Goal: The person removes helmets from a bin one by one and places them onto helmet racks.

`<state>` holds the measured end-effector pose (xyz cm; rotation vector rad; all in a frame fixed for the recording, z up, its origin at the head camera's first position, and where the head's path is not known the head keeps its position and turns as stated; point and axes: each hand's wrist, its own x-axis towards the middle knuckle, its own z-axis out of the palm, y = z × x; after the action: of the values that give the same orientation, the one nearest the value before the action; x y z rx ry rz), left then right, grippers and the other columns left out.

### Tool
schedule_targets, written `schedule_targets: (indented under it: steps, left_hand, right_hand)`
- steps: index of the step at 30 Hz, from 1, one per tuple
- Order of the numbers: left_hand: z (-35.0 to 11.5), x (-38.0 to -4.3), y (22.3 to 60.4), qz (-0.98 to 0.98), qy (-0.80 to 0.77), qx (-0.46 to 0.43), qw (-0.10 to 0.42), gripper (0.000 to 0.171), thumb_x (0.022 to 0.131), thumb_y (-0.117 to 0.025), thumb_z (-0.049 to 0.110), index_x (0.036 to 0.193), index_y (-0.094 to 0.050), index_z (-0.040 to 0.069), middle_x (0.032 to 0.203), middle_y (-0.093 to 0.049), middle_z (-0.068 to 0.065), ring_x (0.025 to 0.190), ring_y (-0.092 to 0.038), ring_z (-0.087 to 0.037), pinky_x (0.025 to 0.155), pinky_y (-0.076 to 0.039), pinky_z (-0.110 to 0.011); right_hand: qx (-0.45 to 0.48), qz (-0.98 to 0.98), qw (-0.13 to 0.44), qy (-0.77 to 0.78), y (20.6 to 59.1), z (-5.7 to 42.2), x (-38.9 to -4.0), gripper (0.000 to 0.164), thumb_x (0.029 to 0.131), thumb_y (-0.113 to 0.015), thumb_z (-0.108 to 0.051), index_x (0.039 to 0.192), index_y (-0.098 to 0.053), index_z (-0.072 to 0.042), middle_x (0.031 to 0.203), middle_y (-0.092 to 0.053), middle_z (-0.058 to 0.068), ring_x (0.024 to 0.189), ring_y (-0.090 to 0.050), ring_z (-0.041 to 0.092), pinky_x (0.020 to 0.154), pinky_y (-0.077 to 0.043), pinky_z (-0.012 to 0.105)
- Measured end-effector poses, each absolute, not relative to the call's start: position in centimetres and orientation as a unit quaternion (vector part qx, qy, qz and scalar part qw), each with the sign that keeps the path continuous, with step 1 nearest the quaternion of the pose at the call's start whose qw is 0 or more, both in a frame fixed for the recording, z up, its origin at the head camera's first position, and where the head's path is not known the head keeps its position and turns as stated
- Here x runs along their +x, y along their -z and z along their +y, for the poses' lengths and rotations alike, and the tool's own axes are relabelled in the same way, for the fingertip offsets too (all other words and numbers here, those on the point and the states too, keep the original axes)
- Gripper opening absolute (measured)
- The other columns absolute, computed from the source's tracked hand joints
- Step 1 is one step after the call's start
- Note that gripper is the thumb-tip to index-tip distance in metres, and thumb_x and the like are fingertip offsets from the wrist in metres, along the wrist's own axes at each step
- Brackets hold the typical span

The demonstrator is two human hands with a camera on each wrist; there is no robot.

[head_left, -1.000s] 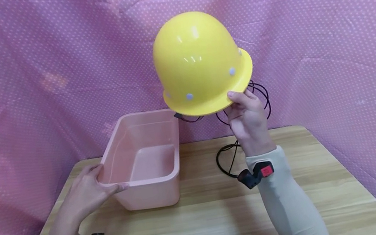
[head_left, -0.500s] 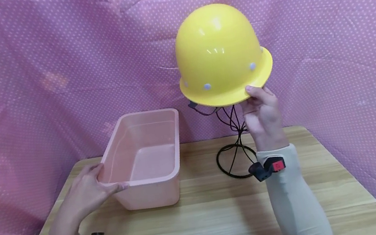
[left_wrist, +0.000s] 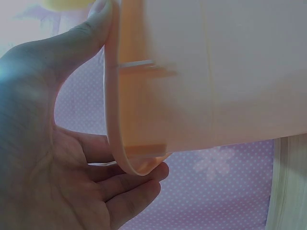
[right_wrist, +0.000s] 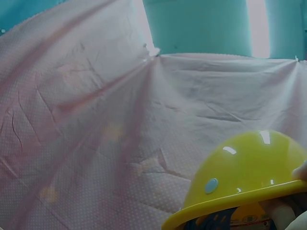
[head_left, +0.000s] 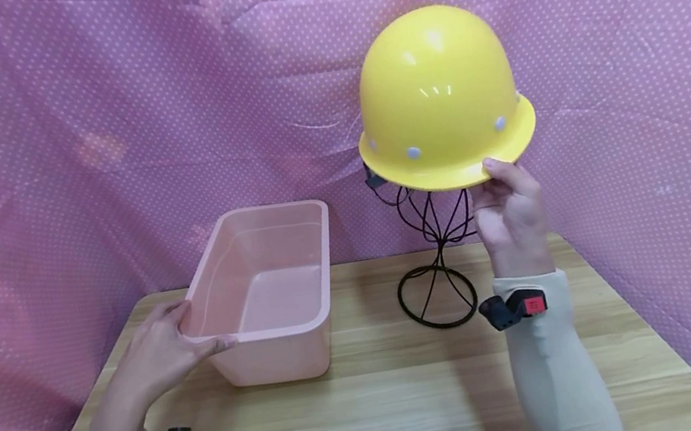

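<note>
A yellow hard hat [head_left: 438, 95] is held up in the air, dome upward and slightly tilted. My right hand [head_left: 513, 220] grips its front brim, thumb on top and fingers underneath. Directly below and behind the hat stands a black wire stand [head_left: 439, 242] on a ring base; the hat hides its top. In the right wrist view the hard hat [right_wrist: 249, 163] shows its brim and part of its inner harness. On the left, a pink plastic bin [head_left: 276, 332] sits on the table. My left hand [head_left: 151, 354] holds its near left corner, thumb along the front rim and fingers round the side.
The wooden table [head_left: 382, 425] carries the bin at left and the stand at right of centre. A pink dotted curtain [head_left: 160, 109] hangs behind and on both sides. Each wrist wears a small camera.
My right hand has carried the hard hat to the right, from beside the bin to over the wire stand, and levelled it somewhat. The left hand and bin have stayed put.
</note>
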<state>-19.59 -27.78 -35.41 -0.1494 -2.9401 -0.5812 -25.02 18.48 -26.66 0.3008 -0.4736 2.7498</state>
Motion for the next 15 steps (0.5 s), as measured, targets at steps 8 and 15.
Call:
schedule_targets:
  steps: [8, 15]
  left_hand:
    - [-27.7, -19.6, 35.2, -0.978, 0.193, -0.043, 0.066, 0.120, 0.076, -0.069, 0.079, 0.152, -0.037, -0.009, 0.152, -0.036, -0.039, 0.134, -0.041, -0.061, 0.106, -0.037, -0.074]
    - [-27.6, -19.7, 35.2, -0.979, 0.185, -0.047, 0.072, 0.117, 0.076, -0.070, 0.077, 0.150, -0.039, -0.009, 0.149, -0.040, -0.039, 0.131, -0.044, -0.060, 0.103, -0.040, -0.073]
  right_hand:
    - [0.083, -0.122, 0.161, -0.976, 27.8, 19.9, -24.8, 0.034, 0.088, -0.054, 0.020, 0.119, -0.060, 0.007, 0.098, -0.073, 0.017, 0.089, -0.071, 0.026, 0.082, -0.063, 0.035]
    - [0.058, -0.100, 0.146, -0.983, 29.3, 20.4, -24.5, 0.037, 0.089, -0.052, 0.020, 0.122, -0.058, 0.005, 0.099, -0.069, 0.016, 0.087, -0.069, 0.026, 0.080, -0.063, 0.035]
